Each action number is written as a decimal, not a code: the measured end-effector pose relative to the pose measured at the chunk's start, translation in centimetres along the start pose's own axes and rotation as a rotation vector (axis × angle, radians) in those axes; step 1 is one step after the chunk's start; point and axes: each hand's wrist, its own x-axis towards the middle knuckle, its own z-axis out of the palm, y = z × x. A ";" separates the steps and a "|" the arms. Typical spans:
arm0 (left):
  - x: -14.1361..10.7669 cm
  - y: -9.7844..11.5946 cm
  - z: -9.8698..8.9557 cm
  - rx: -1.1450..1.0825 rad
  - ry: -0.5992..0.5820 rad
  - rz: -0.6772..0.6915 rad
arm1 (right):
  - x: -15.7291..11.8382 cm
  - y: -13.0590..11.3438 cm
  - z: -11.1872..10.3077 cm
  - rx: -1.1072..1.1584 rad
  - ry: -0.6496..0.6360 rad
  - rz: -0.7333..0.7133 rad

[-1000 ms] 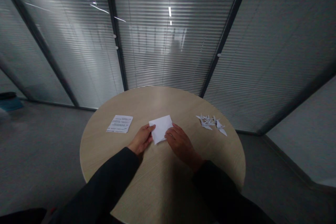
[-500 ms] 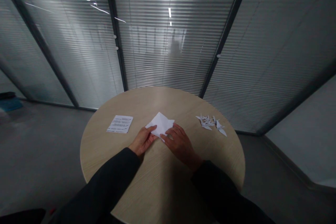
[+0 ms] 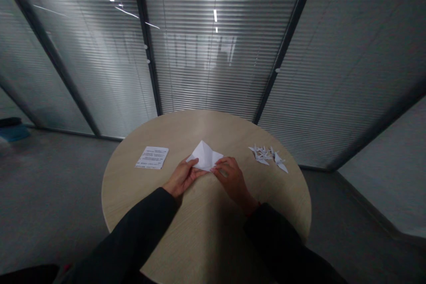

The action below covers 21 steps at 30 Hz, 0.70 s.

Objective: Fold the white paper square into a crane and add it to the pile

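White paper cranes (near right hand)

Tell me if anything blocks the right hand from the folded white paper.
Nothing visible does. The right hand is already at the folded white paper, its fingers against the paper's lower right edge, with no object between them. The printed sheet and the paper cranes lie off to either side.

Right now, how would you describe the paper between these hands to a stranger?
On the round wooden table, find the left hand and right hand. Between them sits a folded white paper, peaked, unlike the flat printed sheet and small paper cranes beside it.
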 end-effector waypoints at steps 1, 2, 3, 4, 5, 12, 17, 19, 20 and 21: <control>-0.2 0.0 0.2 0.018 -0.011 -0.006 | 0.0 0.1 0.1 0.030 0.039 0.070; -0.3 0.0 0.4 0.034 -0.016 -0.010 | 0.0 0.3 0.2 0.058 0.066 0.131; -0.4 0.0 0.6 0.048 -0.018 -0.012 | 0.0 0.5 0.3 0.088 0.081 0.182; -0.6 0.0 0.7 0.059 -0.017 -0.010 | 0.0 0.6 0.3 0.121 0.084 0.226; -0.7 0.0 0.8 0.064 -0.019 -0.006 | 0.1 0.7 0.2 0.159 0.075 0.270; -1.0 0.1 1.3 0.110 -0.015 -0.039 | 0.4 0.3 -0.1 0.399 -0.119 0.683; -1.2 0.0 1.5 0.174 -0.020 -0.039 | 0.2 0.0 0.0 0.397 0.000 0.675; -1.3 -0.2 1.3 0.213 -0.080 -0.006 | 0.2 0.1 0.0 0.383 0.033 0.653; -1.3 -0.3 1.2 0.243 -0.114 0.012 | 0.2 0.1 -0.1 0.365 0.057 0.633; -1.3 -0.4 1.1 0.280 -0.139 0.028 | 0.3 0.2 -0.1 0.348 0.084 0.607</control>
